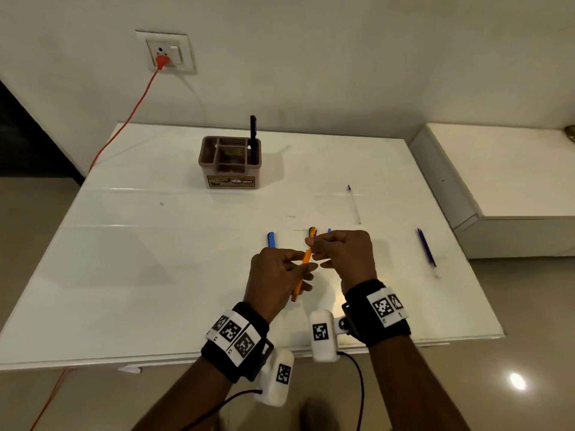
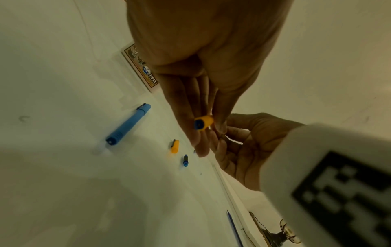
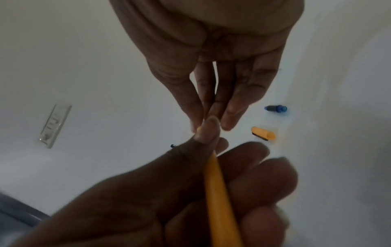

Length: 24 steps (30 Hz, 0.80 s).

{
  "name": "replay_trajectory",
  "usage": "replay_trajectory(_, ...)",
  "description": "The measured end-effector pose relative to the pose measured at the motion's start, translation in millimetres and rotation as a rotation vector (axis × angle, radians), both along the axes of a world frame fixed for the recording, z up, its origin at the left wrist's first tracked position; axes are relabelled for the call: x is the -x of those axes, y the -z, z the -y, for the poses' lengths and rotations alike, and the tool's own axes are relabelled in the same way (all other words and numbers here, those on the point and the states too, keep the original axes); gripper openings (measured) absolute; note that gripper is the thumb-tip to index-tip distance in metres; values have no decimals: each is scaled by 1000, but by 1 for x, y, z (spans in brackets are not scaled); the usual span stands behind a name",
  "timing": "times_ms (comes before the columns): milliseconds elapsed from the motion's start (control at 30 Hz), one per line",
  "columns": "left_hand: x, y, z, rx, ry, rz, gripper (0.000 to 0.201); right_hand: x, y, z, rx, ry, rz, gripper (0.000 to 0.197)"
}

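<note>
The white tabletop (image 1: pixel 140 275) carries a brown organizer box (image 1: pixel 230 181) near the middle of its far edge, with a dark pen (image 1: pixel 253 132) standing upright in its right compartment. Over the near half of the tabletop, a little toward the right edge, the left hand (image 1: pixel 273 279) and the right hand (image 1: pixel 350 256) meet. The fingers (image 1: pixel 295 269) of the left hand are curled around an orange pen barrel (image 1: pixel 306 258), held in the air and tilted, while the right hand pinches the far end of this barrel between its thumb and fingers. A blue pen (image 1: pixel 271 239) lies just beyond the left hand, toward the far edge. Beside it lie an orange cap (image 2: pixel 175 146) and a small blue piece (image 2: pixel 185 160), apart from each other.
</note>
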State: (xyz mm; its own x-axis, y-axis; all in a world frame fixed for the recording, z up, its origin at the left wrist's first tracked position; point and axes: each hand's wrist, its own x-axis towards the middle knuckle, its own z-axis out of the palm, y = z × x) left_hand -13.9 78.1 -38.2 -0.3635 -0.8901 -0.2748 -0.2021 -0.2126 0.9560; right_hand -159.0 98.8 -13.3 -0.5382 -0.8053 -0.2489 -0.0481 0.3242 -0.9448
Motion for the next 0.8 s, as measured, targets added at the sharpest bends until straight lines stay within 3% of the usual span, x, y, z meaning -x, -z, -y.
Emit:
replay_trajectory(233,3,-1,-3,-23,73,54,16,21,3,8,5,81,-58,4)
replay_trajectory(400,-1,-3,-2,-28,49,48,19,75,-7,39,42,195,-1,4)
replay_trajectory(500,-1,-2,-1,-27,51,56,19,119,-9,77,-17,185,-96,10)
replay_trajectory(700,-1,0,3,-21,56,45,15,176,3,143,-359,-59,-465,14)
replay_trajectory(800,-2,2,4,-30,42,28,18,192,20,162,-436,-100,-542,33)
